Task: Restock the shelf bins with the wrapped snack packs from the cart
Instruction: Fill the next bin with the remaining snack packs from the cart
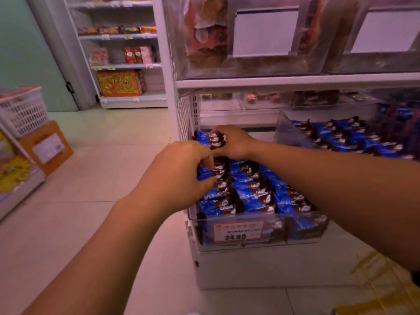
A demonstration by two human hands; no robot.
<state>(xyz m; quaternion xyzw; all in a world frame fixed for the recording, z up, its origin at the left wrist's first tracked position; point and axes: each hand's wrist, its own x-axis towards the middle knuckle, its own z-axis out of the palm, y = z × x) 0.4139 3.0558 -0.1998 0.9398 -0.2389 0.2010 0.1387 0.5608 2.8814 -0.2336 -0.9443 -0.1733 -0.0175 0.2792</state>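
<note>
Blue-and-brown wrapped snack packs (250,189) fill the clear plastic shelf bin (261,244) at the low front of the white shelf unit (295,79).

Head view: the packs lie in rows, long axes running roughly left to right across the bin. The right hand (234,142) grips one more blue-and-brown pack (210,139) above the bin's back left corner, fingers curled round it, its long axis lying left to right and tilted slightly. The left hand (179,178) pinches a pack (211,173) in the left row with curled fingers and thumb. A red-and-white price tag (237,231) sits on the bin's front wall. A second clear bin (284,130) to the right holds similar packs.
</note>
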